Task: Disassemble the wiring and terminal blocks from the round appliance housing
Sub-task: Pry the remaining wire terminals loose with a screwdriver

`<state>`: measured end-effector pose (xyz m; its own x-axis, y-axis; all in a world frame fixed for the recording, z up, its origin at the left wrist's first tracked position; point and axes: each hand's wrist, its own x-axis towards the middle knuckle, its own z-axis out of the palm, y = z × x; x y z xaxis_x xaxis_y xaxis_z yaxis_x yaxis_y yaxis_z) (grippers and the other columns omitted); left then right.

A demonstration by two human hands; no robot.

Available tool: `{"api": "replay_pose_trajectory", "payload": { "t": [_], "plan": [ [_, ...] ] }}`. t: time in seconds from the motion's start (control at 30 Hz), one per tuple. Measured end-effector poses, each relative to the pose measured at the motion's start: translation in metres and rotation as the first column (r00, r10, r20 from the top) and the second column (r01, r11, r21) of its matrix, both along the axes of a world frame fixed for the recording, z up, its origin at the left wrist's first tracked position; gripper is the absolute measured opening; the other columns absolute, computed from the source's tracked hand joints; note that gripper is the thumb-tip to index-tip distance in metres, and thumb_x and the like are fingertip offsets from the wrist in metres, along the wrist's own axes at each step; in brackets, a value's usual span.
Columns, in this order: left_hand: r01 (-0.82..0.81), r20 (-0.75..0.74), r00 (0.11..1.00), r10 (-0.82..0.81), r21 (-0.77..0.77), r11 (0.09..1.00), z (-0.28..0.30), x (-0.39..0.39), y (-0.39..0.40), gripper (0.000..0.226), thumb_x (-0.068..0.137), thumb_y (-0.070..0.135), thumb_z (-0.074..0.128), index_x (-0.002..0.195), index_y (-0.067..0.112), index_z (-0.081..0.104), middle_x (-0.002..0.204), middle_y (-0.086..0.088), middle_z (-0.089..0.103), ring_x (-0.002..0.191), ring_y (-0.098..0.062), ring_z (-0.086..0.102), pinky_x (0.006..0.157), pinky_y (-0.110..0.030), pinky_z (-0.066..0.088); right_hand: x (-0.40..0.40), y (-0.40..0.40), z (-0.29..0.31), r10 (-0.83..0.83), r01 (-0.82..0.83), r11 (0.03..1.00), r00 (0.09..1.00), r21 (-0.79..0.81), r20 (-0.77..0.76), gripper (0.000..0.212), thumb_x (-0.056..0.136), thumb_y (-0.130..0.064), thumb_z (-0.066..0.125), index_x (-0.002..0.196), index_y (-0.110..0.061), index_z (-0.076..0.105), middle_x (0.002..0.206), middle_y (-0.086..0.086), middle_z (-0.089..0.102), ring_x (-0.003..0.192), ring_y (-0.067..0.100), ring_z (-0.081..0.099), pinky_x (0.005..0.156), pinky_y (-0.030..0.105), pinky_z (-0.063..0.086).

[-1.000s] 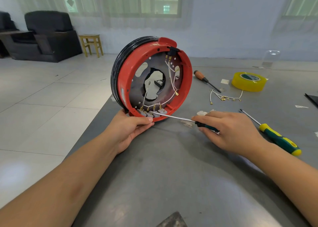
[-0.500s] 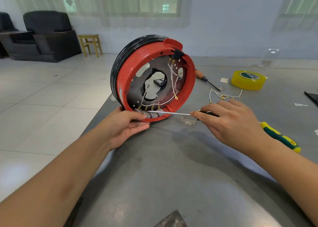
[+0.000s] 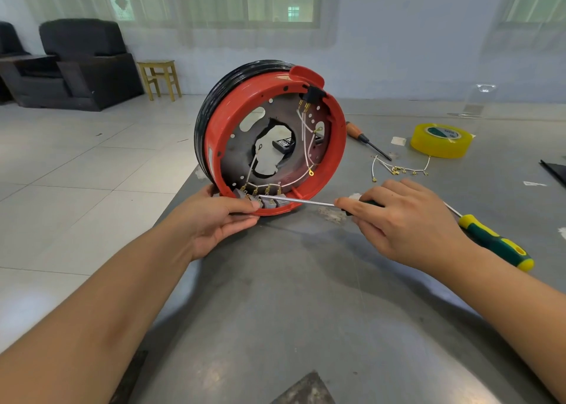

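One round appliance housing [image 3: 275, 140], with a red rim and a black outer band, stands on edge near the left end of the grey metal table [image 3: 306, 311], its open side facing the camera. Inside, white wires [image 3: 307, 141] run across a dark plate with a ragged central hole; some end in brass ring terminals. Along the bottom of the rim sits a row of grey terminal blocks [image 3: 269, 203], about four, each with a brass connector above it.

The left hand [image 3: 214, 219] grips the lower rim of the housing, thumb lying over the edge beside the blocks and fingers curled beneath. The right hand [image 3: 407, 219] holds one screwdriver [image 3: 300, 202] by its dark handle, fingers wrapped around it and index finger laid along the shaft; the tip meets the terminal row.

Three screwdrivers show in all: the held one, a green-and-yellow screwdriver [image 3: 493, 241] lying on the table just behind the right hand, and an orange-handled screwdriver [image 3: 364, 138] to the right of the housing. One loose wire harness [image 3: 398, 167] with brass connectors lies near it, and one roll of yellow tape [image 3: 441, 140] sits farther back.

Beyond the table is a pale tiled floor [image 3: 76, 173], a dark armchair [image 3: 82, 66], one small yellow stool [image 3: 159, 78] and curtained windows.
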<state>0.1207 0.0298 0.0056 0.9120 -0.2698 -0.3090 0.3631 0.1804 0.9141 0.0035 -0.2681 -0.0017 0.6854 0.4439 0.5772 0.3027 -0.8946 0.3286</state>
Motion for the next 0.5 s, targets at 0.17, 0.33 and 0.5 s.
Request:
{"api": "replay_pose_trajectory", "payload": {
  "t": [0.17,0.33,0.5],
  "plan": [
    [0.054,0.024,0.998,-0.056,0.072,0.996,0.002,0.001,0.005,0.059,0.077,-0.014,0.08,0.128,0.006,0.057,0.103,-0.018,0.08,0.09,-0.032,0.08,0.063,-0.032,0.064,-0.003,0.005,0.004,-0.017,0.017,1.0,0.999,0.001,-0.043,0.035,0.098,-0.023,0.054,0.129,-0.026,0.07,0.092,0.005,0.069,0.076,0.031,0.062,0.064,0.041,0.049],
    [0.133,0.062,0.988,-0.143,0.145,0.98,-0.004,0.001,0.009,0.031,0.085,-0.008,0.078,0.113,0.003,0.07,0.106,-0.019,0.079,0.093,-0.034,0.079,0.068,-0.036,0.065,-0.006,0.005,0.008,-0.017,0.014,1.0,0.99,-0.026,-0.139,0.036,0.099,-0.024,0.059,0.134,-0.032,0.065,0.097,0.001,0.068,0.068,0.027,0.063,0.047,0.03,0.04],
    [0.136,0.079,0.986,-0.147,0.124,0.983,-0.012,0.002,0.006,0.027,0.089,-0.005,0.075,0.115,0.0,0.069,0.106,-0.017,0.079,0.094,-0.034,0.079,0.068,-0.032,0.064,-0.008,0.005,0.008,-0.014,0.012,1.0,0.985,-0.015,-0.172,0.037,0.1,-0.027,0.059,0.136,-0.034,0.063,0.102,0.001,0.069,0.068,0.025,0.064,0.044,0.028,0.04]
  ]
}}
